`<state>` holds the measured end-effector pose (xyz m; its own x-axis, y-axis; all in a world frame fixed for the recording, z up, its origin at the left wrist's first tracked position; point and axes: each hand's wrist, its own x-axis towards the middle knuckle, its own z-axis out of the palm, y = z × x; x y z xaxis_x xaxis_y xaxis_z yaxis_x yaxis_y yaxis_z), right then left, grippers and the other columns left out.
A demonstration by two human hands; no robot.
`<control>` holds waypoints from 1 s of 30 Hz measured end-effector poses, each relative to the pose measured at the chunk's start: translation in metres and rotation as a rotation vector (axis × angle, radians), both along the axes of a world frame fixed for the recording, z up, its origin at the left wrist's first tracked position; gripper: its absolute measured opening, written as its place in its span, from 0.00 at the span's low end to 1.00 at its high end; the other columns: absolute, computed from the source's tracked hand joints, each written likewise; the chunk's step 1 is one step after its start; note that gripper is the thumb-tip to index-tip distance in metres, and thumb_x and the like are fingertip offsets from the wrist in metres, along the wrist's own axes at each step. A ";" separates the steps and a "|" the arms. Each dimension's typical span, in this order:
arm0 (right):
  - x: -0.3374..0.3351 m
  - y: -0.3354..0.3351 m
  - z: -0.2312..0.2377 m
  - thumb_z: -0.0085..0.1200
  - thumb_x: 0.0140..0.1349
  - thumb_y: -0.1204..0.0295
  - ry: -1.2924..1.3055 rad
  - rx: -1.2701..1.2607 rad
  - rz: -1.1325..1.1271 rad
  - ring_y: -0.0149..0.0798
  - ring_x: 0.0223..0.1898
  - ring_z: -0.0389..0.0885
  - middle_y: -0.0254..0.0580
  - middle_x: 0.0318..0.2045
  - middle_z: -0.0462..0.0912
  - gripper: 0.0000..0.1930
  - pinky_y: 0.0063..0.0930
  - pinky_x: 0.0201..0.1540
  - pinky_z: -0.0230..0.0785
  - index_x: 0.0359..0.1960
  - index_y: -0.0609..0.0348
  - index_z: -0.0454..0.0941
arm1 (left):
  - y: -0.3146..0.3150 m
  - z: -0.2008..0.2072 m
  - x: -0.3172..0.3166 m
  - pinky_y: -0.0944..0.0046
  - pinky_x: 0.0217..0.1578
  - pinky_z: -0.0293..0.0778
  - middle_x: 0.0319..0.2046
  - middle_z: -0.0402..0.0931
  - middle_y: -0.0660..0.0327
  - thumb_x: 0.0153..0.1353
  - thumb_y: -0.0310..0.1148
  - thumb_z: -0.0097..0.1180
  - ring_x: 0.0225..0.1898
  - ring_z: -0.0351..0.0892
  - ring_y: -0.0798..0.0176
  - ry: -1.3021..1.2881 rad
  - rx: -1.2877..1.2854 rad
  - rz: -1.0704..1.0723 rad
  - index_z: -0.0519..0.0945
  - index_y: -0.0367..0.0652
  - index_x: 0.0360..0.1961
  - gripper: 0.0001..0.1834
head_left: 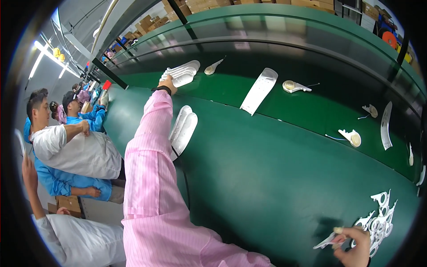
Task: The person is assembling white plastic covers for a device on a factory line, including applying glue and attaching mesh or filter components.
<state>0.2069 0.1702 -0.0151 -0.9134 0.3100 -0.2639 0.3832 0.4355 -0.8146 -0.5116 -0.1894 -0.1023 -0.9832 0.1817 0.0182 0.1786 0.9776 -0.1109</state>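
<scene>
My left arm, in a pink striped sleeve, stretches far across the table. My left hand point(168, 84), above a black wristband, is closed on the near end of several long white plastic shells point(181, 73) lying side by side on the green belt. Nearer me, beside that forearm, lie more long white shells point(183, 129). At the lower right my right hand point(354, 245) pinches a small pointed white plastic part point(327, 241) between thumb and fingers. A pile of white ring-shaped plastic parts point(379, 224) sits just beyond this hand, partly hidden by it.
On the belt point(222, 91) lie a long white shell point(260, 91) and small white parts with round cream discs and wires point(290, 86), point(354, 138). A black cable point(185, 182) hangs over the table. Co-workers point(80, 147) stand at the left; cartons point(209, 5) are stacked beyond.
</scene>
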 end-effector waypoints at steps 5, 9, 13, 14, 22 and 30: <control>-0.013 -0.010 -0.016 0.55 0.49 0.91 -0.101 -0.221 0.043 0.29 0.35 0.79 0.37 0.32 0.83 0.34 0.22 0.41 0.71 0.63 0.62 0.73 | -0.005 -0.011 -0.020 0.47 0.57 0.75 0.53 0.72 0.46 0.52 0.31 0.65 0.53 0.77 0.38 0.333 -0.038 -0.029 0.74 0.48 0.50 0.23; -0.030 -0.017 -0.029 0.57 0.54 0.86 -0.019 -0.247 0.027 0.36 0.30 0.81 0.42 0.31 0.84 0.33 0.29 0.36 0.74 0.65 0.58 0.72 | 0.015 -0.008 -0.004 0.52 0.55 0.78 0.60 0.70 0.46 0.59 0.30 0.58 0.57 0.78 0.46 0.197 -0.260 -0.112 0.73 0.39 0.59 0.25; -0.047 -0.029 -0.040 0.61 0.47 0.86 0.004 -0.158 -0.204 0.28 0.30 0.80 0.38 0.28 0.85 0.29 0.21 0.37 0.75 0.55 0.59 0.74 | -0.006 -0.016 -0.026 0.51 0.49 0.80 0.56 0.76 0.48 0.59 0.28 0.57 0.51 0.83 0.47 0.325 -0.170 -0.172 0.79 0.39 0.51 0.18; -0.048 -0.030 -0.050 0.61 0.47 0.86 0.082 -0.065 -0.240 0.28 0.29 0.80 0.39 0.28 0.85 0.29 0.21 0.36 0.74 0.55 0.59 0.74 | -0.006 -0.018 -0.029 0.49 0.46 0.81 0.47 0.81 0.50 0.58 0.28 0.57 0.47 0.84 0.47 0.380 -0.198 -0.199 0.81 0.41 0.46 0.14; -0.056 -0.041 -0.065 0.67 0.47 0.83 0.091 0.156 -0.232 0.33 0.29 0.79 0.41 0.30 0.83 0.22 0.25 0.33 0.72 0.47 0.63 0.81 | 0.040 0.023 0.007 0.47 0.45 0.77 0.37 0.84 0.49 0.56 0.31 0.58 0.42 0.84 0.42 0.399 0.202 -0.437 0.75 0.43 0.43 0.13; -0.058 -0.059 -0.058 0.76 0.41 0.76 0.021 -0.008 -0.233 0.33 0.30 0.77 0.39 0.39 0.78 0.30 0.23 0.26 0.71 0.51 0.60 0.81 | 0.125 0.092 0.166 0.63 0.50 0.75 0.46 0.83 0.59 0.70 0.30 0.52 0.45 0.80 0.64 -0.535 0.549 -0.881 0.75 0.34 0.58 0.18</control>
